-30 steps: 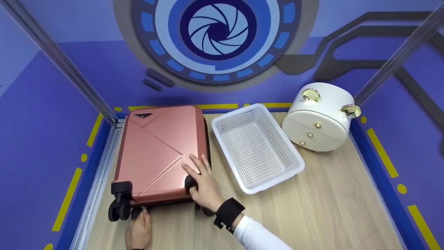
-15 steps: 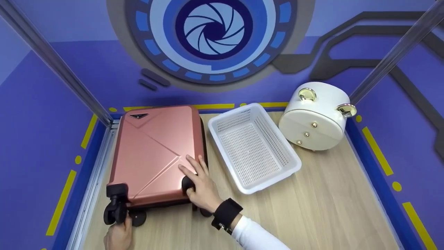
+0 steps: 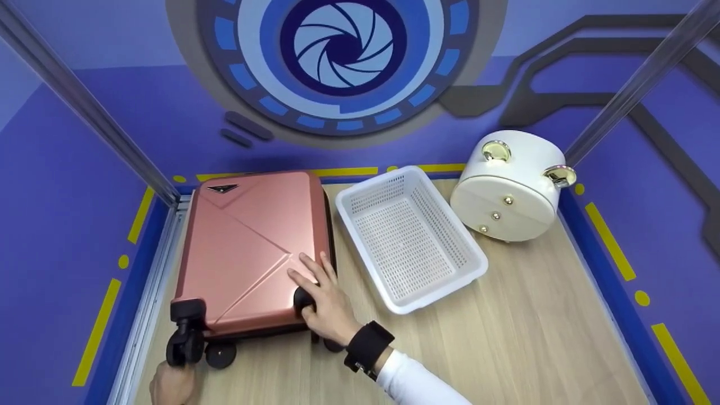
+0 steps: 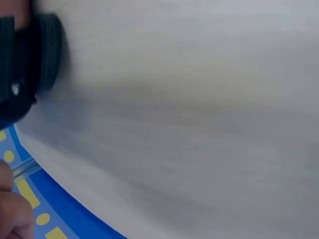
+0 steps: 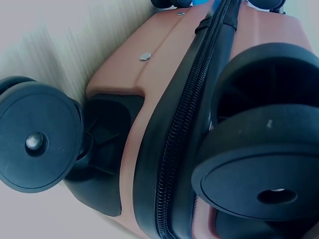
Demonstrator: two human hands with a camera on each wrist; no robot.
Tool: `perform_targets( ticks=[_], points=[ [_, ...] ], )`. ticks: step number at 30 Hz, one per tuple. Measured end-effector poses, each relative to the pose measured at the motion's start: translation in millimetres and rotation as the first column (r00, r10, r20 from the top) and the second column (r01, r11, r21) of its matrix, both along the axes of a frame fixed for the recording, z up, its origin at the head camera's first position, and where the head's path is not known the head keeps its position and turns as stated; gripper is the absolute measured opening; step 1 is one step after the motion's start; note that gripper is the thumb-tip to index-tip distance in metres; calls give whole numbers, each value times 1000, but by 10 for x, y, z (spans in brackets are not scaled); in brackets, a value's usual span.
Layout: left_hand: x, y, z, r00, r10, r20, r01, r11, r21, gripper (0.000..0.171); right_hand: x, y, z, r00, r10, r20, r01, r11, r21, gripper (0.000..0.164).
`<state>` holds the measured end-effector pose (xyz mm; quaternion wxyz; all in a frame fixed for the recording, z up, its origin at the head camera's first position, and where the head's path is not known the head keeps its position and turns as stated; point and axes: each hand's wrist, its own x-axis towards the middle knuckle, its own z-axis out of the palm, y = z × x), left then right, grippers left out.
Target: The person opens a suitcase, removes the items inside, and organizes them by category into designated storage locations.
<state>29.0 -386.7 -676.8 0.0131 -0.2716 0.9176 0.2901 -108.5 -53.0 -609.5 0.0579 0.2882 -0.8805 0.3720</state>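
Observation:
A pink hard-shell suitcase (image 3: 242, 242) lies flat on the wood-look floor, its black wheels towards me. My right hand (image 3: 331, 310) presses its near right corner, fingers spread straight over the lid and thumb by the black wheel mount. Below the near left wheel (image 3: 185, 346), my left hand (image 3: 173, 383) has curled fingers. The wheel hides its fingertips and the zipper pull they pinch. In the left wrist view, curled fingers (image 4: 15, 211) show at the lower left. A black zipper (image 5: 182, 124) runs between the two shells in the right wrist view.
Right of the suitcase stands a white perforated plastic basket (image 3: 405, 247). A white rounded case (image 3: 506, 197) with gold handles and studs sits in the back right corner. Blue printed walls (image 3: 140, 129) and a metal rail (image 3: 149, 315) enclose the floor.
My left hand has moved left along the suitcase's near edge, from the inner wheel to below the outer left wheel. My right hand stays on the corner. The view has shifted slightly.

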Motion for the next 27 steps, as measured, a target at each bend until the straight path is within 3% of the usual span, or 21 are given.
perform_targets(
  ticks=[3,6,8,11,13,15,18,27],
  points=[
    [-77,-95,2,998,-57,-26,56,998,-39,34,-2,10,-10,1000,-1,-13,1,1000,-2,87],
    [-164,-191,-6,986,-144,-80,137,987,-89,18,-1,15,-23,1000,-1,-15,1,1000,-2,87],
    [-237,-264,-6,975,-204,-93,194,975,-106,24,0,17,-25,1000,-4,-4,4,1000,0,87],
    [-379,-379,9,963,-268,-34,263,958,-112,39,-2,12,-22,1000,-6,17,6,1000,9,88],
    [-472,-437,27,956,-293,15,293,950,-111,38,-3,10,-11,1000,-6,26,6,1000,13,89],
    [-546,-486,46,950,-310,47,313,944,-101,26,-3,6,-4,1000,-5,29,5,1000,11,89],
    [-634,-526,59,944,-326,49,329,940,-84,14,-2,4,-7,1000,-11,24,11,1000,4,89],
    [-823,-646,80,913,-405,56,409,908,-90,9,4,5,-17,1000,-8,1,8,1000,-2,87]
  ],
)
